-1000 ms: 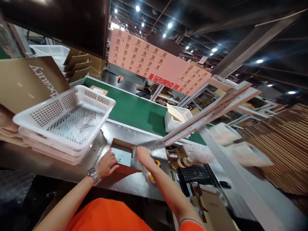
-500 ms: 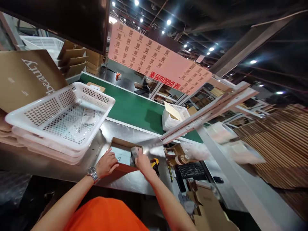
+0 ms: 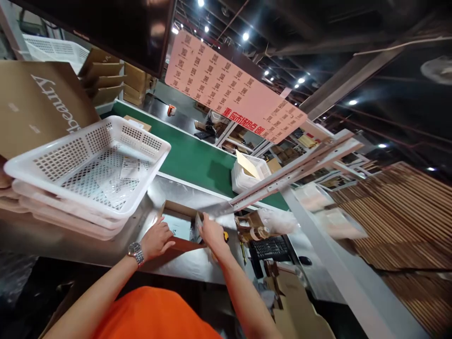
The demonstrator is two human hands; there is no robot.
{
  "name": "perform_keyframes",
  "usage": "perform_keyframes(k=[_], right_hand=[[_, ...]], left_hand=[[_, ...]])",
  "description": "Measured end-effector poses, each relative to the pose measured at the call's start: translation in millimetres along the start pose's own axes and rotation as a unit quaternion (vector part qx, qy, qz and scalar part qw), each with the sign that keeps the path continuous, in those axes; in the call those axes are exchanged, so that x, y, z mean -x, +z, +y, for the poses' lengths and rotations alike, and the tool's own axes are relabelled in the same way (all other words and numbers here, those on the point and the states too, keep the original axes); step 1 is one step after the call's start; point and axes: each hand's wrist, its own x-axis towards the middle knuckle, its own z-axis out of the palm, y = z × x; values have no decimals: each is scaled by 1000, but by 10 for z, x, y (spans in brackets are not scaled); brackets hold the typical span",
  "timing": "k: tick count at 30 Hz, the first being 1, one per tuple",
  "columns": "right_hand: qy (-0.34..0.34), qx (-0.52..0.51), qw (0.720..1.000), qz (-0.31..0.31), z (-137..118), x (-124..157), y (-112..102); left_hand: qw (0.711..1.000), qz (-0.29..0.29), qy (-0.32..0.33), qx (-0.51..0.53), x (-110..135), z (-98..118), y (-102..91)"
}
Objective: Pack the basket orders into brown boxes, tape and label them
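Observation:
A small open cardboard box sits on the metal bench between my hands. In it lies a pale, flat white box with a dark mark, and clear crumpled plastic fills its right end. My left hand rests at the box's left front corner, fingers stretched and thumb apart. A metal watch is on that wrist. My right hand is closed over the right wall beside the plastic; some fingertips are hidden. Just behind it shows part of a yellow and black tool.
Stacked white baskets stand left, the top one holding labelled plastic packets. Beyond the bench runs a green conveyor with more baskets. A metal post slants over the right side, near a keyboard and cardboard stacks.
The plastic at the right end sits lower inside the box, and my right hand has shifted from it to the right wall. My left hand stays put. The view has turned slightly right.

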Motion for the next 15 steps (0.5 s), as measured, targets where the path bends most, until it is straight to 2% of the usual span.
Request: perform_keyframes(k=[4,8,12,15], right_hand=[[3,-13,1000,27,114,-23,-56],[-21,-54,996,61,121,-20,87],[-39,-35,998,-27,-7,-51,303],[-68,-32,994,-74,-91,-145,389]], left_hand=[[999,-19,-30,4,-58,98,-39],[998,-7,-57,14,-164,178,-73],[997,-17,-73,13,-282,201,-53],[998,-28,-62,18,-408,220,53]])
